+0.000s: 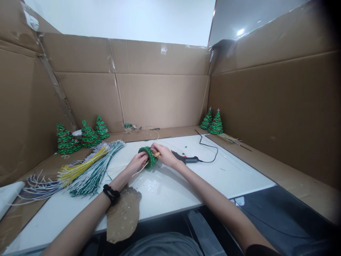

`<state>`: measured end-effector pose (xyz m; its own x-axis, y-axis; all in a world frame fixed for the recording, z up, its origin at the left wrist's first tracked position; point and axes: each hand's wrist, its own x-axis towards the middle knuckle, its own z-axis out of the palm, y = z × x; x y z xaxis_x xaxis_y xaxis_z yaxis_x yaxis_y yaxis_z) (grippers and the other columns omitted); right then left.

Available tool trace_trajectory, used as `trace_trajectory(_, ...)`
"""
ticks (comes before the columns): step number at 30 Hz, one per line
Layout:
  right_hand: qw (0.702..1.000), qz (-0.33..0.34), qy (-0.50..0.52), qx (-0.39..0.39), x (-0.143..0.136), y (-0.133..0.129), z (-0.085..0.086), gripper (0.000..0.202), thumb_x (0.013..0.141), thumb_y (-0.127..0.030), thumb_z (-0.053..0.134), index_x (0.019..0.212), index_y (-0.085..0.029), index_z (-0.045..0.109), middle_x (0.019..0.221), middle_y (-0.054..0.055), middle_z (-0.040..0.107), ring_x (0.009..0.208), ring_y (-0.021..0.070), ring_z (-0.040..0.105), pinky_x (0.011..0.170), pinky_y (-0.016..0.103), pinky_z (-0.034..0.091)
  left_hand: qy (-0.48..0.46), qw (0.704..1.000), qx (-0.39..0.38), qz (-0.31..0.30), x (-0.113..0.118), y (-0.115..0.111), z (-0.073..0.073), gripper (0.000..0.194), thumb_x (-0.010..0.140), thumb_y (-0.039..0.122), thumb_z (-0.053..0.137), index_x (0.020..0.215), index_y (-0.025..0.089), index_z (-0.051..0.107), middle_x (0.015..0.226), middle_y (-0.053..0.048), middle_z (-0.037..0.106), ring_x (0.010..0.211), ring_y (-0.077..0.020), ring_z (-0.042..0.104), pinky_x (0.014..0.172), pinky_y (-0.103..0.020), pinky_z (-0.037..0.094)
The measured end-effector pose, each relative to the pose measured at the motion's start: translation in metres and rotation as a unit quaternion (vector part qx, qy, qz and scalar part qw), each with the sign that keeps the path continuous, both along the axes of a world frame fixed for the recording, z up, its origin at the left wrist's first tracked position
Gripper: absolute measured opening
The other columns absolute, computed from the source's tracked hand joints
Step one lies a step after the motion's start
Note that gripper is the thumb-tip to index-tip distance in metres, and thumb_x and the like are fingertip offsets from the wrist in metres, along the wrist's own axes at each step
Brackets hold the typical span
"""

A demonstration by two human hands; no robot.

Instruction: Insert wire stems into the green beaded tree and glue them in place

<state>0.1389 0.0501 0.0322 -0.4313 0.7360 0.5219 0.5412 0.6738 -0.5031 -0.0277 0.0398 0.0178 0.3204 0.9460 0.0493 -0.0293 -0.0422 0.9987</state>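
A small green decorative Christmas tree [152,161] is tipped over above the white board, its open base turned toward my left side. My left hand [140,161] reaches into that base, with fingers closed on its rim; the fingertips are partly hidden. Thin pale wires trail from beneath this hand. On the tree's other side, my right hand [163,154] is closed around a short tool with a tan, wooden-looking handle [157,154]. The tool's tip is hidden against the tree. Just to the right lies a black glue gun [185,158] with red parts.
Bundles of green wires [93,176] and yellow wires [77,165] lie to the left. Several decorated trees [90,135] stand behind them, and two trees [215,124] at the back right. Cardboard walls [162,96] enclose the white board [207,181]. A torn cardboard piece [124,213] overhangs the front edge.
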Motion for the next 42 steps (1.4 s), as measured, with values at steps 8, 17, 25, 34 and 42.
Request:
trace_trajectory(8,0.997,-0.018,-0.059,0.036,0.001,-0.005,0.003,0.009,0.086,-0.017,0.037,0.082,-0.021,0.044,0.080,0.004,0.057,0.071,0.0157,0.051,0.063,0.024,0.036,0.022,0.999,0.027,0.015,0.002,0.001,-0.001,0.033,0.063,0.044,0.061,0.072,0.015,0.049,0.054,0.008,0.035,0.046,-0.0052,0.027,0.046,-0.021,0.017)
trace_trajectory(17,0.999,0.033,0.006,0.012,0.003,-0.004,-0.002,0.011,0.085,-0.017,0.037,0.077,-0.021,0.042,0.079,0.001,0.055,0.072,0.0147,0.050,0.063,0.024,0.036,0.021,0.999,0.037,0.012,0.003,0.006,-0.008,0.030,0.067,0.043,0.058,0.076,0.016,0.048,0.055,0.008,0.036,0.048,-0.0067,0.031,0.048,-0.022,0.020)
trace_trajectory(25,0.995,-0.025,0.093,0.034,-0.002,0.005,-0.001,0.023,0.093,-0.031,0.037,0.093,-0.018,0.056,0.093,0.006,0.061,0.088,0.0174,0.052,0.082,0.030,0.039,0.023,0.999,0.037,-0.027,-0.002,0.008,-0.009,0.026,0.069,0.039,0.058,0.074,0.017,0.045,0.056,0.007,0.035,0.050,-0.0069,0.029,0.049,-0.022,0.021)
trace_trajectory(34,0.998,0.019,0.063,-0.011,-0.003,0.004,0.000,0.027,0.091,-0.035,0.045,0.103,-0.021,0.065,0.105,0.006,0.065,0.099,0.0201,0.053,0.093,0.037,0.036,0.012,0.996,-0.021,-0.088,-0.015,0.009,-0.002,0.039,0.063,0.044,0.069,0.078,0.015,0.049,0.058,0.007,0.038,0.050,-0.0052,0.028,0.048,-0.021,0.019)
trace_trajectory(42,0.993,0.029,0.102,-0.053,-0.004,0.012,-0.008,0.025,0.086,-0.038,0.054,0.101,-0.022,0.065,0.106,0.005,0.063,0.105,0.0205,0.050,0.095,0.037,0.034,-0.020,0.997,-0.020,-0.070,-0.013,0.015,-0.011,0.036,0.061,0.040,0.073,0.078,0.013,0.054,0.055,0.007,0.039,0.048,-0.0047,0.029,0.046,-0.021,0.018)
